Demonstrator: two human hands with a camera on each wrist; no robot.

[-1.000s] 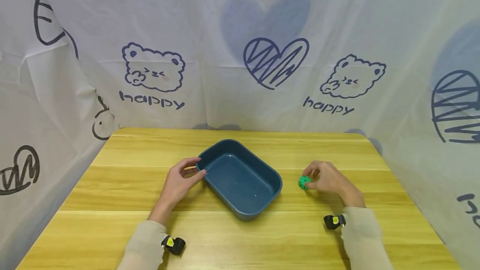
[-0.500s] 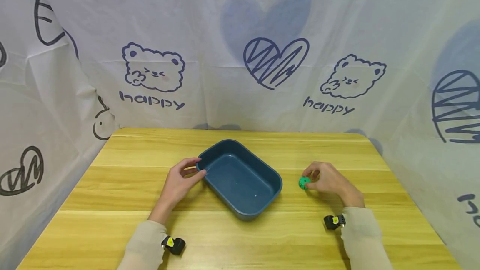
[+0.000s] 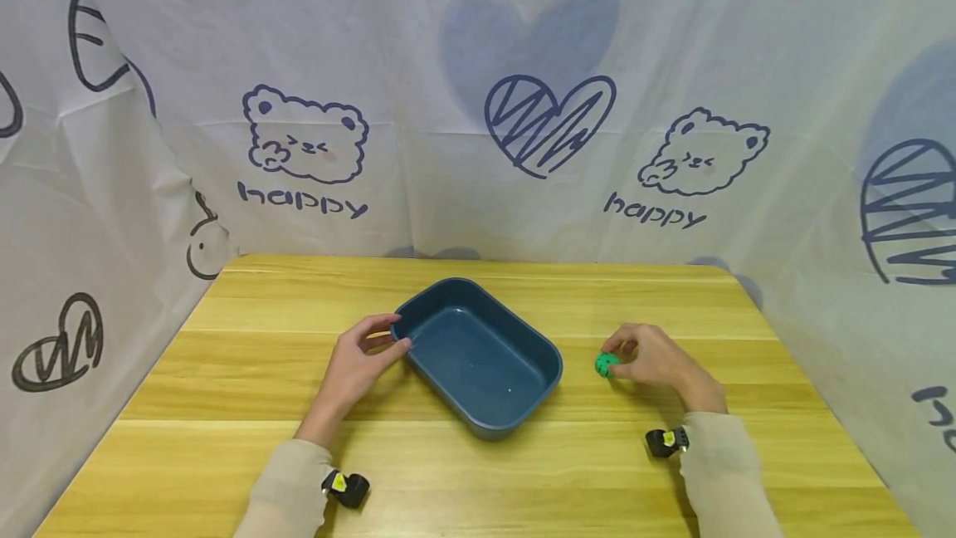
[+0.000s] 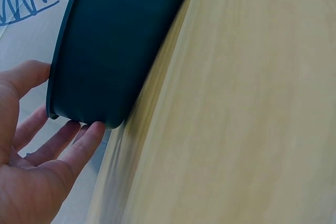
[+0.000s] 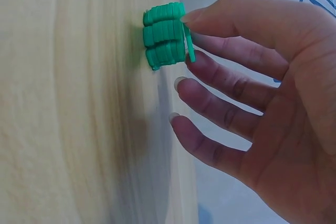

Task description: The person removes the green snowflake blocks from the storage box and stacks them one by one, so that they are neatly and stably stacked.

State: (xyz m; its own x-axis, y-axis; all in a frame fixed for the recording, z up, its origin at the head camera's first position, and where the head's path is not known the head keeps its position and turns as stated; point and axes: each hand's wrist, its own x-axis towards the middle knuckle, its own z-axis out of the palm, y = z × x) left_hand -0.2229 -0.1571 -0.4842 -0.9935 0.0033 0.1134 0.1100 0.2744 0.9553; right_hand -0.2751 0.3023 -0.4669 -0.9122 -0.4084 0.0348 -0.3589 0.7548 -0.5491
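A dark blue rectangular bin [image 3: 478,372] sits at an angle on the wooden table. My left hand [image 3: 363,357] holds its left corner, thumb and fingers spread at the rim. In the left wrist view, the fingertips [image 4: 97,128] press against the bin's end wall. To the right of the bin, my right hand [image 3: 648,354] pinches a small green ribbed round piece [image 5: 165,35] between thumb and fingers, close over the table. Its other fingers hang loosely curved. Three bumpy rows and a thin flat edge show on the green piece.
The pale wooden table [image 3: 209,388] carries the bin. A white cloth [image 3: 433,173] with bear and heart drawings hangs behind and at both sides. Black cameras [image 3: 347,489] are strapped to both wrists.
The green piece shows a slightly different outline, as if turned a little in my right hand, which has barely shifted. My left hand and the bin stay put. The cloth at left has drifted.
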